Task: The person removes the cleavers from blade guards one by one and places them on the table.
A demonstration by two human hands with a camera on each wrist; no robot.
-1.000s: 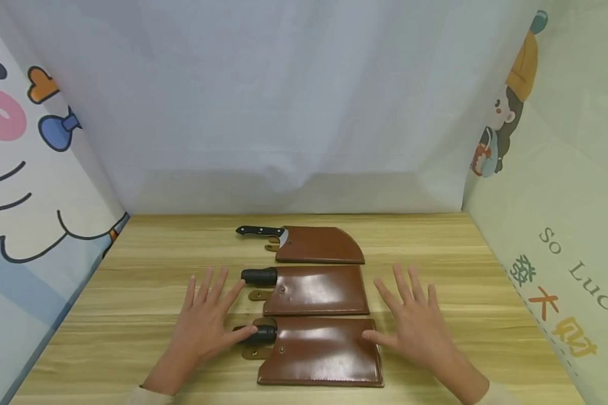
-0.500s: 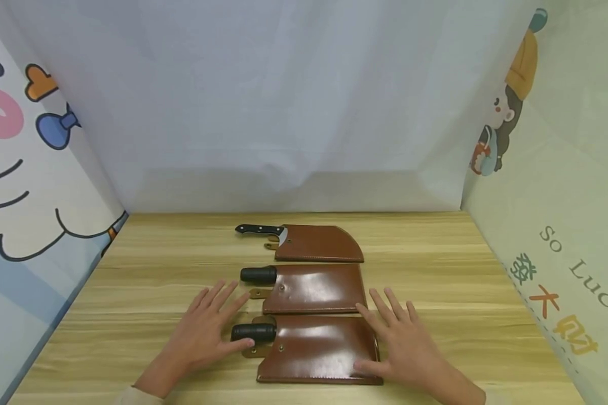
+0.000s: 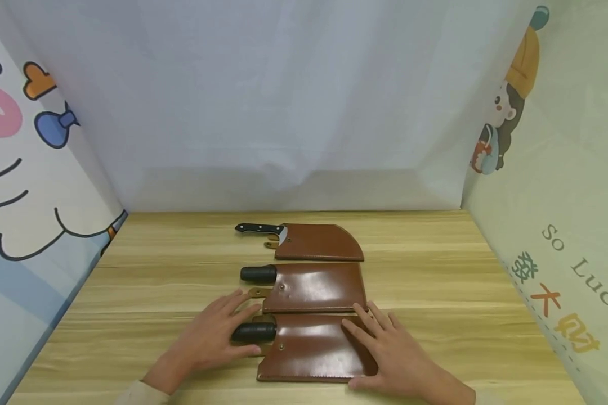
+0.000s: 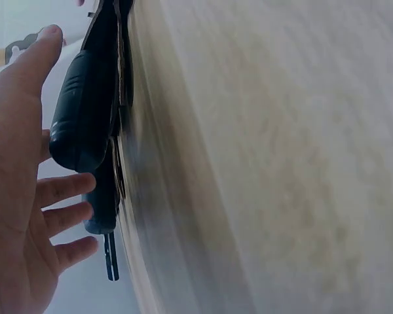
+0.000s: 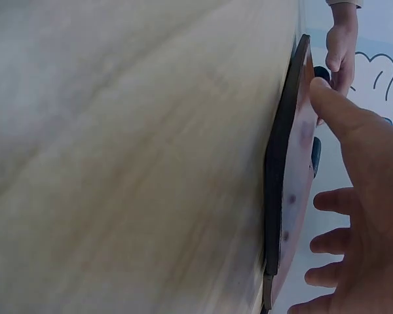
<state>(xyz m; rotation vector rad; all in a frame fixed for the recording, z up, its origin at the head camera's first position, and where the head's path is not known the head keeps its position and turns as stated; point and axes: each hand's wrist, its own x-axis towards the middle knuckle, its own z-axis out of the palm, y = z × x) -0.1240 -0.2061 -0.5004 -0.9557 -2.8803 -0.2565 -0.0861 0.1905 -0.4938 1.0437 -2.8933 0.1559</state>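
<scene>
Three cleavers in brown leather sheaths lie in a row, handles to the left. My left hand is beside the black handle of the nearest cleaver, thumb on its near side and fingers on its far side. In the left wrist view that hand's fingers look relaxed and not wrapped around the handle. Over the right end of the nearest sheath spreads my right hand. The right wrist view shows its thumb near the sheath and its fingers extended, gripping nothing; contact is hard to tell.
Behind lie the middle sheathed cleaver and, farthest back, one with a rounded sheath and a riveted handle. They rest on a wood-grain table. A white cloth backdrop and printed side panels enclose it.
Both hands have come down and nearer the closest cleaver. My left hand moved right around its handle; my right hand moved left and toward me over the sheath's end. The cleavers stayed put.
</scene>
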